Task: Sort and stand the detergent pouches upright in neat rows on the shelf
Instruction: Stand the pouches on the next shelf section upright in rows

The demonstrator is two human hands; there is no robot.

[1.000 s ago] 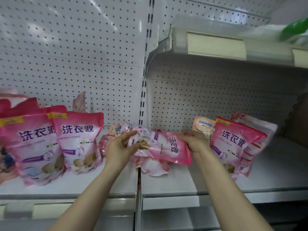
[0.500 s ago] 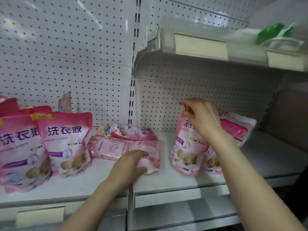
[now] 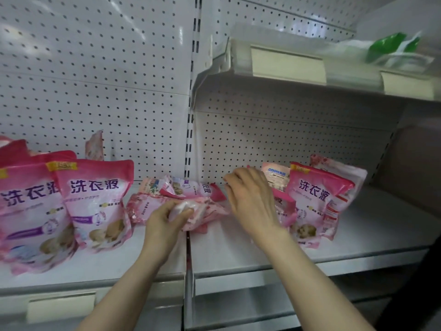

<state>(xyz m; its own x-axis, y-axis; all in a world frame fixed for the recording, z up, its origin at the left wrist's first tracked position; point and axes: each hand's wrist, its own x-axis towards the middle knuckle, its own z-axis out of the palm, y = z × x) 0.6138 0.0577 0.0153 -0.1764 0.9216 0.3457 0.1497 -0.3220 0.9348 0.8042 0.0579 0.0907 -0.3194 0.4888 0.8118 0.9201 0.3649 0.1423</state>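
Note:
Pink detergent pouches fill the white shelf (image 3: pixel 238 254). Two stand upright at the left (image 3: pixel 95 201), with more behind them. In the middle, several pouches lie flat in a loose pile (image 3: pixel 186 189). My left hand (image 3: pixel 164 220) grips the near end of the top flat pouch (image 3: pixel 202 211) of that pile. My right hand (image 3: pixel 253 201) hovers with relaxed fingers between the pile and the upright group at the right (image 3: pixel 317 199), holding nothing. It hides part of a pouch standing behind it.
A vertical slotted post (image 3: pixel 189 139) splits the pegboard back wall (image 3: pixel 95 91) into two bays. An upper shelf (image 3: pixel 310 75) with price-tag strips overhangs the right bay and carries green packs (image 3: pixel 391 47). Bare shelf lies right of the standing pouches.
My right hand has let go of the pouch it stood up at the right and moved left toward the pile. My left hand has closed on the flat pouch and lifted its end.

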